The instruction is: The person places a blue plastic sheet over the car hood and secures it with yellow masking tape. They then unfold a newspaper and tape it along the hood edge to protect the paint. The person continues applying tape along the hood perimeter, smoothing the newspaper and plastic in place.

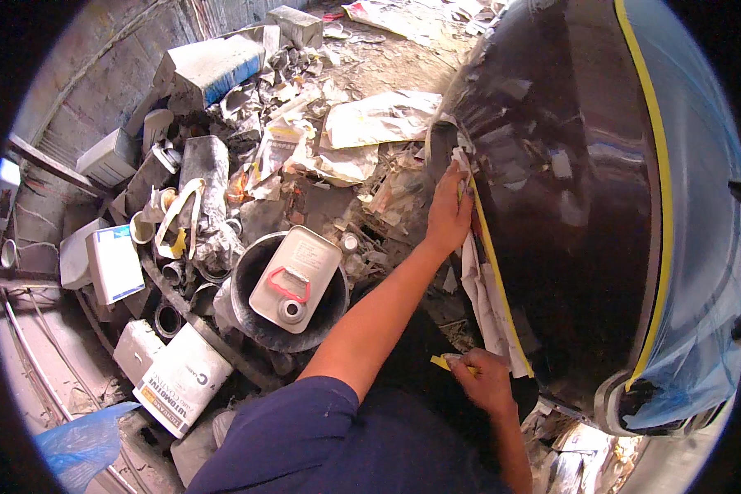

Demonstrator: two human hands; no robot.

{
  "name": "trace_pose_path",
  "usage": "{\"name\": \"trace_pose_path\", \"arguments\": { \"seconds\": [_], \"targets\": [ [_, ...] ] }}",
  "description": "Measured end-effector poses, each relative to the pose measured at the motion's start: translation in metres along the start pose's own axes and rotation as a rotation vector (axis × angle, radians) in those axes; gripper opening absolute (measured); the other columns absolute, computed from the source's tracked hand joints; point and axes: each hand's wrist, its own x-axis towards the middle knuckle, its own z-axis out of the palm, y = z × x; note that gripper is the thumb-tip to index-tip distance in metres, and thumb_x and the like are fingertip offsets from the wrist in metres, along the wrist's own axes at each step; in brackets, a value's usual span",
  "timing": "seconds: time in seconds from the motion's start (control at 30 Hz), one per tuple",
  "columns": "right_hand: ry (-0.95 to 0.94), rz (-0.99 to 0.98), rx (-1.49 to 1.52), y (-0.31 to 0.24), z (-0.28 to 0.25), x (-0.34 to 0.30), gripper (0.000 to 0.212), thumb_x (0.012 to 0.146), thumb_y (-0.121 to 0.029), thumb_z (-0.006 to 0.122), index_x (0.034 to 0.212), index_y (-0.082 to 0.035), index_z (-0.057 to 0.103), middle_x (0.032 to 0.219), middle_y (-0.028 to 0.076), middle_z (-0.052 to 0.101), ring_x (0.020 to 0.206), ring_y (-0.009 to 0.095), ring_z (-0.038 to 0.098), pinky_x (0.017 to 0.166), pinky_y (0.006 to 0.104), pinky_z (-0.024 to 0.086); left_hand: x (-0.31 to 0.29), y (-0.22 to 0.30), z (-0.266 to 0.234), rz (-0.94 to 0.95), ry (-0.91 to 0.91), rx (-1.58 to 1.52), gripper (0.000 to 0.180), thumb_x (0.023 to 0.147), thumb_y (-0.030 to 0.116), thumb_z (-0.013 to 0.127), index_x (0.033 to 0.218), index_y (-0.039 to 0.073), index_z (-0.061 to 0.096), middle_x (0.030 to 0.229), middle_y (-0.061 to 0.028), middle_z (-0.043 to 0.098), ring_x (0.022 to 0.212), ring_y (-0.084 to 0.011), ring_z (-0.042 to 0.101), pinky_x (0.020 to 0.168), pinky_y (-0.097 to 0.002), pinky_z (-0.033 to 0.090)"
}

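Observation:
A dark, glossy vehicle panel [564,198] curves down the right side, with a strip of yellow masking tape [496,272] along its near edge. Pale masking paper [484,305] hangs folded beneath that strip. My left hand [451,210] reaches far forward and lies against the paper's upper end, fingers stretched along the panel's edge. Lower down, near the strip's bottom end, my right hand [484,380] is closed round a roll of yellow tape [441,361]. Only a little of this roll shows, poking out to the left; the fingers hide the rest.
Blue plastic film [704,206] covers the panel's far right, bordered by yellow tape. At left stands a black bucket [247,288] with a metal can [296,276] on it. Heaped cans, boxes [117,263] and crumpled paper [383,115] fill the left and far floor.

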Motion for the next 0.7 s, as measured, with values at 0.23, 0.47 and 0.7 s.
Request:
{"name": "trace_pose_path", "arguments": {
  "seconds": [0.23,0.47,0.7],
  "targets": [
    [-0.043,-0.008,0.013,-0.015,0.003,0.028,0.031,0.1,-0.025,0.084,0.083,-0.001,0.073,0.075,0.015,0.067,0.067,0.033,0.069,0.063,0.0436,0.052,0.025,-0.01,-0.013,0.119,-0.055,0.146,0.046,0.106,0.008,0.063,0.151,0.002,0.056,0.138,-0.0276,0.068,0.129,-0.0479,0.063,0.111,-0.053,0.051],
    [-0.067,0.041,0.006,0.005,0.019,0.023,0.029,0.098,-0.021,0.086,0.083,0.0,0.073,0.073,0.014,0.066,0.064,0.026,0.065,0.061,0.0404,0.05,0.041,-0.026,-0.008,0.124,0.061,0.165,0.054,0.103,0.006,0.066,0.156,0.006,0.057,0.129,-0.0266,0.07,0.119,-0.048,0.067,0.102,-0.0527,0.054],
    [-0.066,0.058,0.042,0.01,0.028,0.019,0.027,0.097,-0.021,0.086,0.085,0.001,0.076,0.075,0.016,0.07,0.064,0.026,0.067,0.061,0.0401,0.051,0.054,-0.017,-0.01,0.009,0.048,0.131,0.039,0.098,0.005,0.072,0.137,0.005,0.075,0.126,-0.0237,0.074,0.114,-0.0444,0.072,0.097,-0.0503,0.057]
  ]
}}
